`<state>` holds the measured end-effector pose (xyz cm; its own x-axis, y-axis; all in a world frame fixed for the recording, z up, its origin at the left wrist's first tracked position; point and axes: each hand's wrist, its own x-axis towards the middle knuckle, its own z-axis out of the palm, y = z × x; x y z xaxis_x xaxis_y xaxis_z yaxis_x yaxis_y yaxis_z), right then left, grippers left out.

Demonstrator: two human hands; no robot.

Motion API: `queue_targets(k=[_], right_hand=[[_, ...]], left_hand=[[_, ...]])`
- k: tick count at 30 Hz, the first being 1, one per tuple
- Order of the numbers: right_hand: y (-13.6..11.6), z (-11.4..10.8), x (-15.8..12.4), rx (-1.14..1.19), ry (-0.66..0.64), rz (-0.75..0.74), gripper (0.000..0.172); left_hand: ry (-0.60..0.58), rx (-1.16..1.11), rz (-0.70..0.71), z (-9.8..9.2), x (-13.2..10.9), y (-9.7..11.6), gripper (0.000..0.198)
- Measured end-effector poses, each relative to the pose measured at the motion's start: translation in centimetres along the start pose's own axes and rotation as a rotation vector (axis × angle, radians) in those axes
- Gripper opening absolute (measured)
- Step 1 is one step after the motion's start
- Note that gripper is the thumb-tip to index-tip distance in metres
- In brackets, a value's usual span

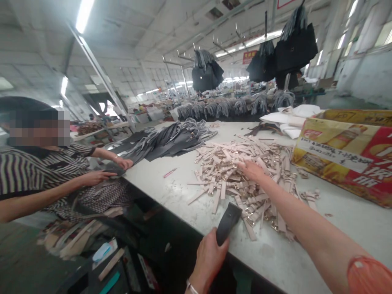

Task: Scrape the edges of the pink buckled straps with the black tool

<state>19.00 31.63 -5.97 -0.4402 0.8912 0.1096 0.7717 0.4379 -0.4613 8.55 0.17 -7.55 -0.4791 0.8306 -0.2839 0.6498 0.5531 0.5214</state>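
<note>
Head view looks along a long factory hall [128, 36] under strip lights, with black tote bags [295, 47] hanging overhead at one o'clock. A white work table [171, 192] fills the middle of the view, carrying a printed cardboard box [343, 155] at three o'clock and folded white cloth [289, 120] at two o'clock. A heap of black bag pieces with grey straps [165, 143] lies on the table at eleven o'clock. At nine o'clock, a co-worker [30, 171] in a striped top reaches both hands [122, 162] toward a dark piece at the table's edge. Near the centre, at about one o'clock from the lower edge, sits a loose pile of pale pink straps with gold buckles [232, 171]. The right hand [252, 170] rests on this pile, its fingers [245, 165] slightly spread and lying on the straps. At six o'clock, the left hand [210, 261] is just off the table edge, its fingers curled around the lower end of a black leather strip [228, 222], which points up toward the pile. A small pink slip [169, 173] lies apart on the table.
</note>
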Motion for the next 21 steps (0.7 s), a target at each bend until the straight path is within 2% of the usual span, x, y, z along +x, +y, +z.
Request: queue_targets(k=[4,8,12,17,19,21], right_hand=[[0.1,-0.3,-0.5,-0.037,0.016,-0.012,0.067],[0.3,-1.1,-1.7,-0.064,0.033,-0.053,0.059],[0.3,-2.3,-4.0,-0.077,0.079,-0.097,0.059],[0.0,-3.0,-9.9,-0.081,0.129,-0.156,0.040],[0.1,-2.6,-12.8,-0.114,0.078,-0.232,0.033],[0.3,-2.0,-15.2,-0.209,-0.039,-0.334,0.033]], left_hand=[[0.055,0.076,0.067,0.7,0.2,-0.6,0.044],[0.018,0.150,0.072,0.8,0.2,-0.6,0.041],[0.003,0.161,0.090,0.5,0.0,-0.3,0.036],[0.046,0.166,0.101,0.8,-0.1,-0.5,0.034],[0.067,0.165,0.116,1.1,-0.1,-0.6,0.034],[0.084,0.169,0.131,1.3,-0.1,-0.7,0.034]])
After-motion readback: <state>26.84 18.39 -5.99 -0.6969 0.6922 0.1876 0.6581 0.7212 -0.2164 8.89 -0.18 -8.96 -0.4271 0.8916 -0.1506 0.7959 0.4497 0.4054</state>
